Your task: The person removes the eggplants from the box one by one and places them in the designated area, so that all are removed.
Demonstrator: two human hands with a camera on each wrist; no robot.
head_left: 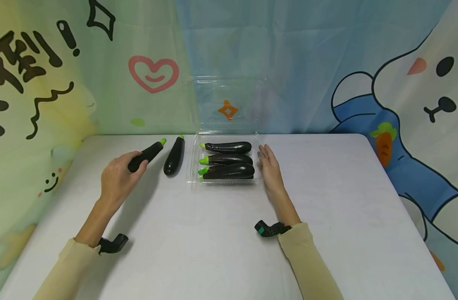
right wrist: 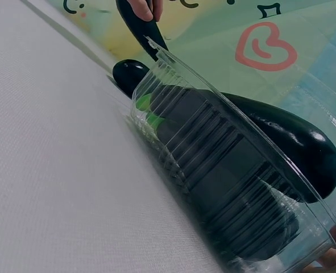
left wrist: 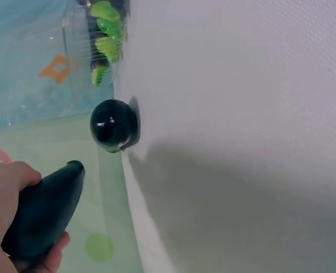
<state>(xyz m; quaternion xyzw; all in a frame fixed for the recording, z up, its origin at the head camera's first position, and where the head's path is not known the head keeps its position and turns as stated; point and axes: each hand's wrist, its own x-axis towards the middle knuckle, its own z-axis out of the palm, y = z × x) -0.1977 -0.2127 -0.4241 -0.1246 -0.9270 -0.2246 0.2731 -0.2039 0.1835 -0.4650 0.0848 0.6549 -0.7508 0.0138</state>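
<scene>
My left hand (head_left: 118,176) grips a dark eggplant (head_left: 149,156) with a green stem end, raised over the table at the left. In the left wrist view, thumb and fingers wrap this eggplant (left wrist: 47,210). To its right another eggplant (head_left: 174,156) lies on the table, its stem end pointing away. A clear plastic container (head_left: 191,173) holds several eggplants (head_left: 230,171) lying side by side, green ends to the left. Beside the container's right wall is my right hand (head_left: 271,170), fingers extended along it; in the right wrist view its fingertips (right wrist: 334,257) show at the container's corner.
The container's hinged clear lid (head_left: 229,89) stands raised at the back, against a printed cloth backdrop (head_left: 307,62). All lies on a white table (head_left: 326,200), whose far edge meets the cloth. Each wrist carries a small black camera (head_left: 113,244).
</scene>
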